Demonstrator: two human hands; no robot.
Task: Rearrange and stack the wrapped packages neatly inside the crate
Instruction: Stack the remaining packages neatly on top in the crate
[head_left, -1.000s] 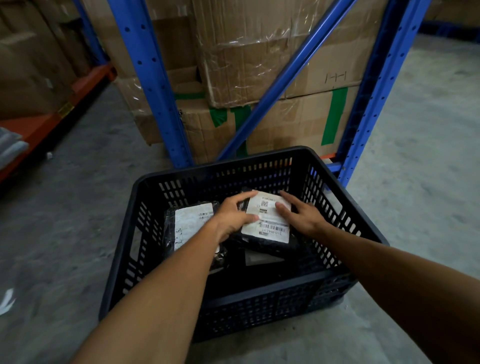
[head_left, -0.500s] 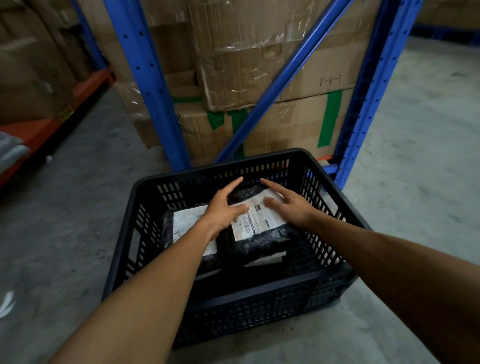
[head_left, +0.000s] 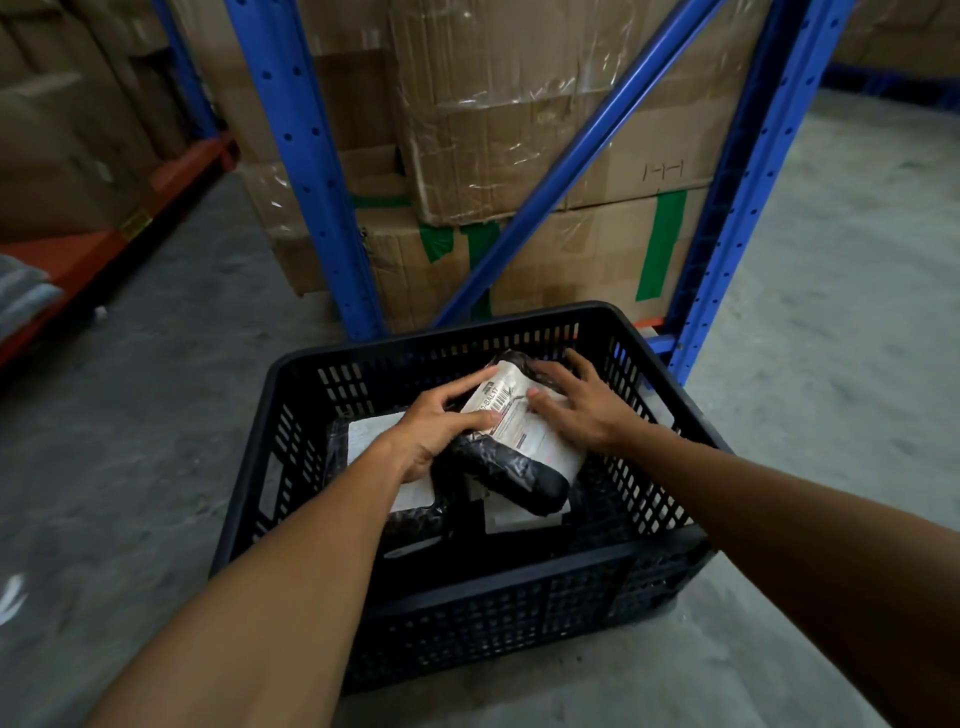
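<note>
A black slotted plastic crate (head_left: 249, 483) sits on the grey concrete floor (head_left: 156, 415) and holds several packages wrapped in black film. The top package (head_left: 511, 457) lies tilted between both hands, its far end raised toward the crate's back wall; it is a soft, glossy black bundle with a white shipping label (head_left: 511, 415) on its upper face. The label shows a barcode and the letters "BAL", the rest too small to read. The left hand (head_left: 439, 423) grips the package's left edge, fingers curled over the label and thumb beneath. The right hand (head_left: 576, 405) rests spread and flat on its right side, thumb on the label. Under the left wrist lies a second labelled package (head_left: 374, 441); below the held one, another white label (head_left: 519, 517) shows. Beyond the hands stand taped cardboard boxes (head_left: 545, 130) behind blue rack posts (head_left: 301, 156), one marked "H-H".
</note>
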